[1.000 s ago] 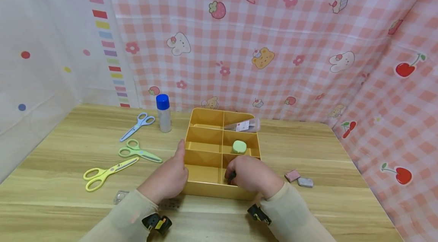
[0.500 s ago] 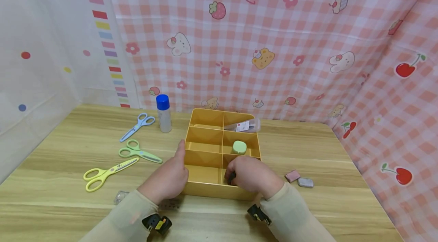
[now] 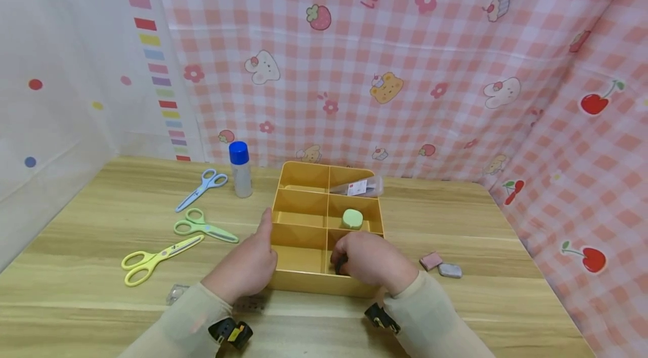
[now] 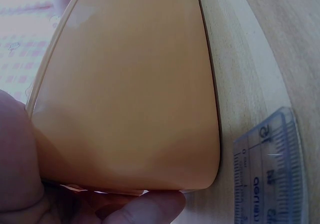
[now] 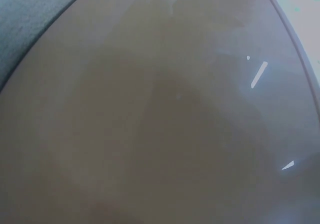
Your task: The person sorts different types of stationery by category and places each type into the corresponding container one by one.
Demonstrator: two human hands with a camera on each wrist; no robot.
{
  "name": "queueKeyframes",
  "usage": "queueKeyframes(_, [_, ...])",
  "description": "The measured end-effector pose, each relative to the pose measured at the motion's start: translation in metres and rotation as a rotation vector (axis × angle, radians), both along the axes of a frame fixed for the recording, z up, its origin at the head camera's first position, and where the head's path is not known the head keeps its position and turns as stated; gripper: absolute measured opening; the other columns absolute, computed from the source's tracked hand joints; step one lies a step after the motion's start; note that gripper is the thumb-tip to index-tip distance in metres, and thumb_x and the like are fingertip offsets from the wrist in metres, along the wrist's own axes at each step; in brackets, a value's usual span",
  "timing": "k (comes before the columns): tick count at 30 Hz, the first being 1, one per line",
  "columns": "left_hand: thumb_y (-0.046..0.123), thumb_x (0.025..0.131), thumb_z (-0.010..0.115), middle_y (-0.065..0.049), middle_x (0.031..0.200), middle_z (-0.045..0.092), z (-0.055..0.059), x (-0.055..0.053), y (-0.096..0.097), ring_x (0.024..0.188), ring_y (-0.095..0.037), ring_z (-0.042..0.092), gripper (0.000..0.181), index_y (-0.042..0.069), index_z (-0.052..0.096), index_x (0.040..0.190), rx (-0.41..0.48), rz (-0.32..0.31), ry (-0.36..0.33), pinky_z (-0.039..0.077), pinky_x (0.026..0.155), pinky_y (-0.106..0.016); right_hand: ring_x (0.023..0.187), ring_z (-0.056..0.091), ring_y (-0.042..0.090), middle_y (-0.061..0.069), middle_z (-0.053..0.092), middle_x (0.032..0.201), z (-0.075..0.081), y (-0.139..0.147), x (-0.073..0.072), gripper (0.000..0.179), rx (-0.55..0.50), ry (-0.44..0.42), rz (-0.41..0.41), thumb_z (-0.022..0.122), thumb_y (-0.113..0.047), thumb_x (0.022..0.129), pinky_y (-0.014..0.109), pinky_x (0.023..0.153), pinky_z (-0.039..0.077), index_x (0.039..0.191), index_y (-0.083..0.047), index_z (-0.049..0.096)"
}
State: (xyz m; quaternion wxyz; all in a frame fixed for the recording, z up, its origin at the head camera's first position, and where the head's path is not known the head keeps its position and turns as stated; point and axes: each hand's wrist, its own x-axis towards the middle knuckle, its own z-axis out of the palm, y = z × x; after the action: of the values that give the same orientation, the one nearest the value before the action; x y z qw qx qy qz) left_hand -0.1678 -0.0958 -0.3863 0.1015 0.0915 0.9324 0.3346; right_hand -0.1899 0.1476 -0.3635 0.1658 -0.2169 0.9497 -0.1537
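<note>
My left hand (image 3: 248, 262) touches the left front corner of a yellow divided storage box (image 3: 298, 282). Its index finger lies straight along the side wall; in the left wrist view, fingers (image 4: 150, 209) rest against the box near that corner. Inside the front right compartment, my right hand (image 3: 372, 256) has curled fingers pinching a small dark object (image 3: 341, 263), mostly hidden. A light green rounded item (image 3: 352, 219) sits in the middle right compartment. Behind it, a clear plastic packet (image 3: 356, 187) with a white label leans over the rim. Only the box's wall (image 5: 165, 124) fills the right wrist view.
To the left lie blue scissors (image 3: 202, 189), green scissors (image 3: 205, 227) and yellow scissors (image 3: 161, 259). A blue-capped bottle (image 3: 241, 172) stands behind them. A clear ruler (image 4: 270, 169) lies before the box. Pink (image 3: 431, 260) and grey (image 3: 450, 271) small blocks lie right.
The head view has shifted slightly. Both hands keep the same places at the box, and the objects around them have not moved.
</note>
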Motion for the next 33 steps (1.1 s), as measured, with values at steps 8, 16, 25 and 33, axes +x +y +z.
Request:
queueKeyframes(8, [0.005, 0.104, 0.041, -0.036, 0.153, 0.049, -0.001, 0.001, -0.001, 0.115, -0.03, 0.068, 0.079, -0.004, -0.007, 0.166, 0.003, -0.002, 0.001, 0.053, 0.106, -0.057, 0.085, 0.065, 0.013, -0.003, 0.078, 0.096, 0.0, 0.005, 0.003, 0.007, -0.092, 0.043, 0.005, 0.076, -0.011, 0.095, 0.043, 0.084, 0.059, 0.098, -0.013, 0.081])
queueKeyframes(16, [0.004, 0.103, 0.04, -0.037, 0.154, 0.047, -0.001, 0.002, -0.001, 0.114, -0.03, 0.068, 0.079, -0.005, -0.007, 0.166, 0.005, -0.01, 0.016, 0.052, 0.106, -0.058, 0.076, 0.059, 0.008, -0.007, 0.073, 0.087, 0.02, 0.024, 0.014, 0.007, -0.225, 0.066, -0.036, 0.073, -0.013, 0.098, 0.027, 0.07, 0.052, 0.099, -0.011, 0.079])
queueKeyframes(25, [0.004, 0.103, 0.042, -0.037, 0.148, 0.053, -0.002, 0.0, 0.0, 0.092, -0.025, 0.07, 0.082, -0.002, -0.011, 0.166, 0.011, -0.007, 0.008, 0.06, 0.088, -0.05, 0.083, 0.063, 0.01, -0.002, 0.076, 0.097, 0.029, 0.054, 0.015, 0.009, -0.287, 0.193, -0.196, 0.073, -0.014, 0.098, 0.032, 0.079, 0.057, 0.105, -0.011, 0.079])
queueKeyframes(33, [0.004, 0.103, 0.041, -0.036, 0.153, 0.049, -0.003, 0.0, 0.0, 0.094, -0.025, 0.07, 0.083, 0.003, -0.011, 0.167, 0.011, -0.014, 0.022, 0.059, 0.092, -0.052, 0.093, 0.071, 0.02, 0.006, 0.078, 0.106, 0.034, 0.086, 0.01, 0.023, -0.172, 0.235, -0.315, 0.072, -0.017, 0.099, 0.045, 0.086, 0.061, 0.119, -0.005, 0.074])
